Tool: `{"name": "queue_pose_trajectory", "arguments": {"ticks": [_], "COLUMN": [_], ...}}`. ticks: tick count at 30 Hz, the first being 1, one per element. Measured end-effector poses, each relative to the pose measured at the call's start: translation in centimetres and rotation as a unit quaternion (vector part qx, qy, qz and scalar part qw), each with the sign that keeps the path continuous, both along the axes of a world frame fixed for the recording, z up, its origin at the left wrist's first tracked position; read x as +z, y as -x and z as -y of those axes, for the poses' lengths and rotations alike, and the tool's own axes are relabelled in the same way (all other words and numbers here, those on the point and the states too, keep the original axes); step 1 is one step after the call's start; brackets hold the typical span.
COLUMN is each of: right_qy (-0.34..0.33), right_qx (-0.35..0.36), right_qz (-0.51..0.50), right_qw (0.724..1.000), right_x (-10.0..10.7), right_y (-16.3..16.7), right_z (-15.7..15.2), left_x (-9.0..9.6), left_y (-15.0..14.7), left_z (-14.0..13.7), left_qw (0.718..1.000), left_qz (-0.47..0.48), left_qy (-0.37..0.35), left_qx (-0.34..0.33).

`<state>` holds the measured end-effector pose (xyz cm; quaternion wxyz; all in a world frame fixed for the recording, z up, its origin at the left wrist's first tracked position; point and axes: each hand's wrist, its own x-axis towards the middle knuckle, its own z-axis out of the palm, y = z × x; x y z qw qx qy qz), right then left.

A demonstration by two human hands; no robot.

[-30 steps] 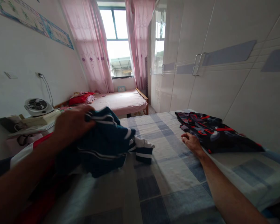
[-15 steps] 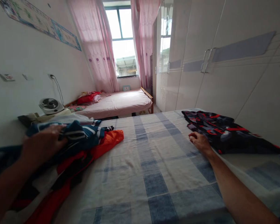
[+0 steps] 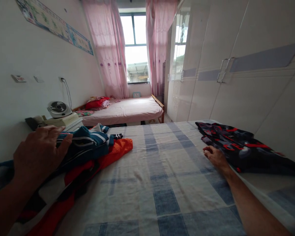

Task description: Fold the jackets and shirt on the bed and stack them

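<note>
On the left, my left hand (image 3: 40, 149) is over a heap of clothes, its thumb apart from the fingers and nothing visible in its grasp. Beneath and beside it lies a teal jacket (image 3: 88, 141) with white stripes. An orange and black garment (image 3: 120, 149) sticks out from under the jacket. Across the bed, my right hand (image 3: 215, 157) hovers at or rests on the sheet, fingers loosely bent with no item between them. Just beyond it, a black patterned garment (image 3: 250, 149) with red lettering lies flattened near the bed's right side.
A blue and white checked sheet (image 3: 135, 203) covers the near bed. Behind stand a small fan (image 3: 59, 109) on a pale box, a second bed (image 3: 127, 109) with pink bedding, and pink curtains (image 3: 113, 49). White wardrobe doors (image 3: 245, 88) line the right.
My left hand has shifted left, its fingers spreading off the clothes. White cloth at the heap's back has dropped lower, exposing the pale box. My right hand stays beside the black garment; the view has turned slightly.
</note>
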<state>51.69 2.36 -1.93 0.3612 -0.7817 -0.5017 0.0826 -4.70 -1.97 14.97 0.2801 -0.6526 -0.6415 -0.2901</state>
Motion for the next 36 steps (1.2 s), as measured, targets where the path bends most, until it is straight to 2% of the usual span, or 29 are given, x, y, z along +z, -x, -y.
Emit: {"name": "queue_pose_trajectory", "arguments": {"ticks": [3, 6, 10, 13, 16, 20, 23, 25, 27, 29, 33, 36], "right_qy": [-0.006, -0.015, -0.02, -0.01, -0.002, 0.008, 0.073, 0.139, 0.184, 0.195, 0.195, 0.176], "right_qx": [0.0, -0.002, 0.001, 0.002, -0.022, -0.138, -0.247, -0.289, -0.296, -0.288, -0.297, -0.277], "right_qz": [0.012, 0.022, 0.03, 0.037, 0.071, 0.131, 0.156, 0.174, 0.192, 0.2, 0.192, 0.187], "right_qw": [1.0, 1.0, 0.999, 0.999, 0.997, 0.982, 0.954, 0.931, 0.917, 0.916, 0.915, 0.926], "right_x": [0.0, -0.1, -0.2, 0.6, 2.6, 4.9, 4.8, 4.0, 3.2, 2.7, 2.6, 2.8], "right_y": [0.1, 0.3, 0.8, 0.7, -0.6, -4.9, -8.6, -10.6, -12.0, -12.8, -13.8, -14.5], "right_z": [0.0, 0.2, 0.4, 0.5, 0.9, 2.2, 3.5, 3.8, 3.7, 3.1, 1.9, 1.4], "left_x": [-2.8, -7.9, -15.1, -18.1, -18.7, -17.9, -17.7, -17.7, -17.6, -17.4, -17.1, -17.1], "left_y": [-3.8, -8.0, -11.5, -12.1, -11.9, -12.0, -12.1, -12.2, -12.2, -12.3, -12.4, -12.4], "left_z": [-0.3, -1.0, -3.1, -4.5, -4.8, -4.3, -4.2, -4.3, -4.3, -4.2, -4.0, -4.0], "left_qw": [0.99, 0.965, 0.952, 0.948, 0.943, 0.939, 0.937, 0.935, 0.935, 0.935, 0.932, 0.93], "left_qz": [-0.082, -0.102, -0.06, -0.039, -0.026, -0.02, -0.018, -0.014, -0.011, -0.009, -0.009, -0.003], "left_qy": [-0.018, 0.047, 0.119, 0.159, 0.201, 0.237, 0.248, 0.249, 0.251, 0.258, 0.274, 0.274], "left_qx": [-0.112, -0.238, -0.276, -0.273, -0.263, -0.247, -0.247, -0.25, -0.249, -0.242, -0.239, -0.245]}}
